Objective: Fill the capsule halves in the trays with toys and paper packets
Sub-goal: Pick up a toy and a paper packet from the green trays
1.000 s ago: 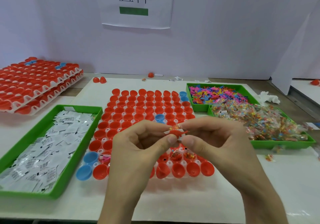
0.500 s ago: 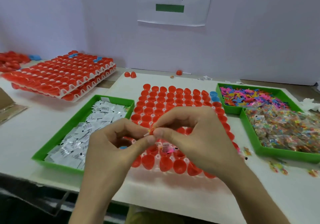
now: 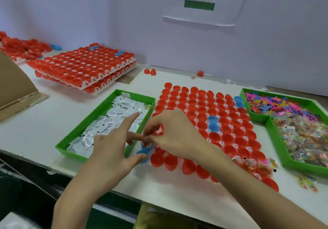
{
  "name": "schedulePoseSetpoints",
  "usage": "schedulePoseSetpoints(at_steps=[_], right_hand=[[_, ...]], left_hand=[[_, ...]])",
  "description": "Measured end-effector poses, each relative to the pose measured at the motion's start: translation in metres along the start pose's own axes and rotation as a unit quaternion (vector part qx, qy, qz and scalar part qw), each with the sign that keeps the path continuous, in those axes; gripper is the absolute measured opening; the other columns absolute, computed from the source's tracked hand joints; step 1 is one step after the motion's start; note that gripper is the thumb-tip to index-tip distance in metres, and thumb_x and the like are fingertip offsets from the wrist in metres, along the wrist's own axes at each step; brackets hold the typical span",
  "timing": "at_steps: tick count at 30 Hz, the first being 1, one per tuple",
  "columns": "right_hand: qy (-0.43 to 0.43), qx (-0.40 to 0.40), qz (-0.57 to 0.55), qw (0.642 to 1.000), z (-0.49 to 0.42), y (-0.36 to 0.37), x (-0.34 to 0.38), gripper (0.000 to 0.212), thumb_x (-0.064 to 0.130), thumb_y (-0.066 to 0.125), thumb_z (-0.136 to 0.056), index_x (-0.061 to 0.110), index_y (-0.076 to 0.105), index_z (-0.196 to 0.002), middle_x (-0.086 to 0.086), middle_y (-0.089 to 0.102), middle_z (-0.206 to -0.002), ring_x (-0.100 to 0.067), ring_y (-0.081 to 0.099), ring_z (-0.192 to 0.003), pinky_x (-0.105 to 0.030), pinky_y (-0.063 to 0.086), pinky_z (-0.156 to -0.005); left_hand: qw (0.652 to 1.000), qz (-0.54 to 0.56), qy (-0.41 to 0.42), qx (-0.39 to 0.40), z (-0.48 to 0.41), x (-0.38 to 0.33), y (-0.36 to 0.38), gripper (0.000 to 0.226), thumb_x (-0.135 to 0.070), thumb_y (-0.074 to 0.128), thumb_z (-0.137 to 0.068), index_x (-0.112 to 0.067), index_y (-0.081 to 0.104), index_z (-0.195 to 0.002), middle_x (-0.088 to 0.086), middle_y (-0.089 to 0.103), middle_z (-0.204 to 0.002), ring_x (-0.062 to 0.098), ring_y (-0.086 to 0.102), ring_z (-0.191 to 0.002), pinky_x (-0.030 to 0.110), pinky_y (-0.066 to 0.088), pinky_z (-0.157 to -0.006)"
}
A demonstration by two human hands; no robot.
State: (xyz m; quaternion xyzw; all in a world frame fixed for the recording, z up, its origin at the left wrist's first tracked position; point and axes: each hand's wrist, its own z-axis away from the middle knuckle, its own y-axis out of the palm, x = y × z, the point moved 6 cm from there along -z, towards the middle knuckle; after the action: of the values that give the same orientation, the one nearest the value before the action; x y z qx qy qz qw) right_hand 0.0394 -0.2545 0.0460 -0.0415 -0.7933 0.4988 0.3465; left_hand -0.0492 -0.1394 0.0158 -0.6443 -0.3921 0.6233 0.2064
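Two hands meet over the near left corner of the white tray (image 3: pixel 235 146) of capsule halves (image 3: pixel 229 138). The tray sits on the worktop (image 3: pixel 35 133) between the green tray (image 3: pixel 92 116) of paper packets (image 3: pixel 113 115) and the trays of loose toys (image 3: pixel 276 104) and bagged toys (image 3: pixel 305 140). The right hand (image 3: pixel 175 136) pinches what looks like a small red toy (image 3: pixel 147 141) between thumb and fingertips, just above a blue capsule half (image 3: pixel 144 155) in that corner. The left hand (image 3: pixel 111 152) holds nothing: its index finger points straight out over the packet tray and its thumb lies against the blue half's near side. The step in hand appears to be seating the toy in that blue cup. To do it well, the right hand should lower the piece inside the rim before letting go, since a drop from above could bounce out or land in a neighbouring red cup. The left thumb is best used to steady the cup, which looks light enough to tip in its socket. A few cups along the near right edge hold bagged pieces and most red ones look empty, so the task seems early. Whether a packet lies in the blue cup cannot be told, as the fingers hide it.
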Motion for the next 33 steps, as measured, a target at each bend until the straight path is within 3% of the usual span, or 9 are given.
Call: schedulePoseSetpoints(at_steps=[4,10,14,19,22,26,28,30,33], right_hand=[[-0.006,0.019,0.051,0.998,0.001,0.010,0.003,0.008,0.025,0.074,-0.082,0.029,0.080,-0.084,0.015,0.072,-0.077,-0.006,0.062,-0.079,-0.039,0.046,-0.090],[0.025,0.043,0.109,0.993,-0.002,0.022,-0.003,0.013,0.038,0.070,-0.089,0.030,0.078,-0.094,0.013,0.048,-0.085,-0.008,0.039,-0.087,-0.032,0.023,-0.079],[0.057,0.088,0.031,0.994,-0.003,0.018,-0.012,0.018,0.041,0.070,-0.089,0.029,0.080,-0.097,0.016,0.056,-0.076,-0.004,0.044,-0.078,-0.034,0.027,-0.081],[0.056,0.077,-0.010,0.995,0.000,0.003,-0.009,0.014,0.041,0.070,-0.089,0.032,0.078,-0.095,0.022,0.060,-0.082,-0.002,0.051,-0.088,-0.039,0.039,-0.095],[0.069,0.023,-0.053,0.996,0.004,-0.020,-0.018,0.011,0.034,0.068,-0.092,0.032,0.076,-0.100,0.027,0.063,-0.086,0.008,0.057,-0.090,-0.015,0.043,-0.084],[0.130,-0.123,-0.054,0.982,0.020,-0.085,-0.068,0.008,0.030,0.066,-0.093,0.035,0.072,-0.093,0.026,0.067,-0.088,0.016,0.058,-0.088,0.001,0.042,-0.066],[0.181,-0.184,0.002,0.966,0.034,-0.122,-0.109,0.012,0.025,0.066,-0.094,0.035,0.072,-0.090,0.024,0.068,-0.087,0.012,0.061,-0.079,-0.006,0.042,-0.065],[0.263,-0.215,0.063,0.938,0.054,-0.153,-0.160,0.014,0.019,0.064,-0.095,0.029,0.074,-0.096,0.009,0.073,-0.097,0.002,0.062,-0.075,-0.023,0.046,-0.075],[0.386,-0.181,0.188,0.885,0.087,-0.185,-0.228,0.024,0.020,0.066,-0.093,0.014,0.073,-0.115,-0.010,0.073,-0.114,-0.027,0.067,-0.090,-0.037,0.051,-0.085]], left_hand=[[1.000,0.003,-0.011,0.001,0.000,0.006,0.002,0.094,-0.040,0.079,-0.080,-0.062,0.014,-0.144,-0.036,0.060,-0.108,0.013,0.048,-0.118,0.035,0.025,-0.102],[1.000,0.005,0.003,-0.012,0.001,0.005,0.000,0.087,-0.040,0.081,-0.078,-0.062,0.021,-0.138,-0.035,0.061,-0.106,-0.011,0.047,-0.110,0.034,0.021,-0.101],[1.000,0.007,0.004,-0.010,0.002,0.004,0.000,0.086,-0.039,0.082,-0.078,-0.063,0.022,-0.134,-0.039,0.060,-0.104,-0.017,0.045,-0.107,0.036,0.023,-0.102],[0.999,0.033,0.002,0.013,0.001,0.004,-0.004,0.074,-0.041,0.082,-0.076,-0.065,0.037,-0.130,-0.040,0.065,-0.104,-0.002,0.055,-0.112,0.041,0.037,-0.106],[0.997,0.072,0.022,0.007,-0.006,0.006,-0.012,0.055,-0.055,0.072,-0.074,-0.059,0.052,-0.125,-0.038,0.066,-0.104,-0.010,0.058,-0.104,0.024,0.042,-0.088],[0.997,0.033,0.010,-0.065,-0.038,0.025,-0.026,0.032,-0.021,0.070,-0.092,-0.041,0.067,-0.117,-0.027,0.069,-0.106,-0.005,0.061,-0.095,0.013,0.038,-0.076],[0.997,-0.009,-0.031,-0.066,-0.058,0.038,-0.026,0.030,-0.016,0.068,-0.094,-0.032,0.068,-0.119,-0.017,0.067,-0.115,0.002,0.060,-0.095,0.021,0.041,-0.079],[0.997,-0.036,-0.064,-0.036,-0.074,0.047,-0.021,0.030,-0.017,0.069,-0.093,-0.026,0.068,-0.122,-0.010,0.067,-0.114,0.010,0.062,-0.096,0.031,0.047,-0.083],[0.995,-0.040,-0.094,-0.018,-0.085,0.052,-0.012,0.028,-0.016,0.073,-0.089,-0.022,0.071,-0.116,-0.007,0.067,-0.098,0.014,0.064,-0.085,0.040,0.055,-0.084]])
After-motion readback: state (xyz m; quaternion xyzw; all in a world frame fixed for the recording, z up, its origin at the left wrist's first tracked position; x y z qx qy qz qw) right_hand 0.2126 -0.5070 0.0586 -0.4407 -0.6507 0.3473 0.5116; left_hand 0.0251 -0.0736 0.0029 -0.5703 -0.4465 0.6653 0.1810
